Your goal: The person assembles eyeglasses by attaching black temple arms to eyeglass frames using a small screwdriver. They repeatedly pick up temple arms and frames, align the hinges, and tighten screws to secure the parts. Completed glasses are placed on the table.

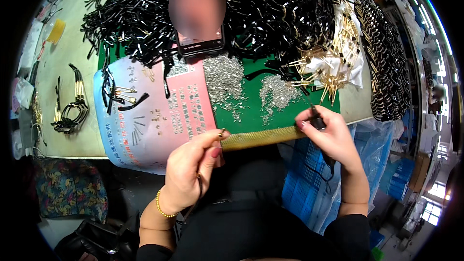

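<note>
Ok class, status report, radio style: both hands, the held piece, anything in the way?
Left hand: pinching small gold-and-dark piece. Right hand: gripping dark tool. Piece and tool apart. Loose silver bits ahead on green mat.

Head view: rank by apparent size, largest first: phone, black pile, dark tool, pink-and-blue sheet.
1. Black pile
2. Pink-and-blue sheet
3. Phone
4. Dark tool, by its visible part; the right hand partly hides it.
</note>
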The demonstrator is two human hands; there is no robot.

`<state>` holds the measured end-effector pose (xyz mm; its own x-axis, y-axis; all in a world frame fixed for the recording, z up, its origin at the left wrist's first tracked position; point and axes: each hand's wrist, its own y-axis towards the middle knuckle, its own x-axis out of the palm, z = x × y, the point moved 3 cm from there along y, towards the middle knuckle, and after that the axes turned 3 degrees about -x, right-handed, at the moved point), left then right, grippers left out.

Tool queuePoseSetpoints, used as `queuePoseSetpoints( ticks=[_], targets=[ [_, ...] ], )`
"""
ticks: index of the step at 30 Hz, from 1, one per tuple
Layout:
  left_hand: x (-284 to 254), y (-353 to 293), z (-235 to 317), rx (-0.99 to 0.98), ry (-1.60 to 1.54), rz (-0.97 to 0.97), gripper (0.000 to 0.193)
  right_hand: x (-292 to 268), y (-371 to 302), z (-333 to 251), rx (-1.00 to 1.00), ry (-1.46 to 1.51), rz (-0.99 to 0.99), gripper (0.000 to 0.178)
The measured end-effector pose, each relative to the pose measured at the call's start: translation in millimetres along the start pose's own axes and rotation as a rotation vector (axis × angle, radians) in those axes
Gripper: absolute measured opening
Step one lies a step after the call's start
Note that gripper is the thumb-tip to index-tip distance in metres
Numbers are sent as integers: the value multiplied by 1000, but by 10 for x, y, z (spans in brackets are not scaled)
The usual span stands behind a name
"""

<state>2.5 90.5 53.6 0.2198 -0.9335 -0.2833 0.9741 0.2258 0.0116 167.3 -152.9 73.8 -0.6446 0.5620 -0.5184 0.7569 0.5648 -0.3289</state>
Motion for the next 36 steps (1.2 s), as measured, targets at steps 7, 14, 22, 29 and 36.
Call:
queuePoseSetpoints(
  ticks=[7,14,22,29,36],
  targets=[
    [405,66,37,-68,-144,-180,13,86,-29,-176,-276,-21,83,7],
    [541,129,14,88,-36,-127,14,445,108,-185,-15,787,-13,21],
    [584,100,-56,291,106,-3,23,649,62,-212,-3,859,39,24],
    [631,58,-39,283,104,5,20,689,-68,-237,-182,657,11,24],
    [297,29,-176,-220,-8,24,11,224,-81,-187,-355,-607,-94,34]
  ],
)
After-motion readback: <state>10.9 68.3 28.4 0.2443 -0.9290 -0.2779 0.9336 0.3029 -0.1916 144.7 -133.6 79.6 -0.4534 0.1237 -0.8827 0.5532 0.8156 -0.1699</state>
